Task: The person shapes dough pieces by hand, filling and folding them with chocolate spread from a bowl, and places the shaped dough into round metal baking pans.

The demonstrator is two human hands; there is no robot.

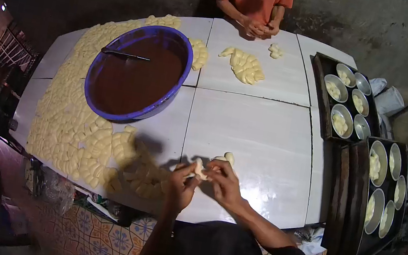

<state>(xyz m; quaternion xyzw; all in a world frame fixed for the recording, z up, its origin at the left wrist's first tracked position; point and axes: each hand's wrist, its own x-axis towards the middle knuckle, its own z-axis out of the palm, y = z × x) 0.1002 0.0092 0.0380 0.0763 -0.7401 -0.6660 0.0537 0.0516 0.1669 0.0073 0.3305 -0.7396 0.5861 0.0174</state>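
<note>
Near the front edge of the white tiled table, my left hand and my right hand meet around a small piece of pale dough. Fingers of both hands are closed on it. Just behind my right hand lie a few more dough pieces. To the left, many flat dough pieces cover the table. A purple basin full of brown filling stands among them, with a dark utensil resting in it.
Across the table a person in an orange shirt holds their hands together near dough pieces. Dark trays on the right carry round metal tins with dough. More tins sit in a nearer tray.
</note>
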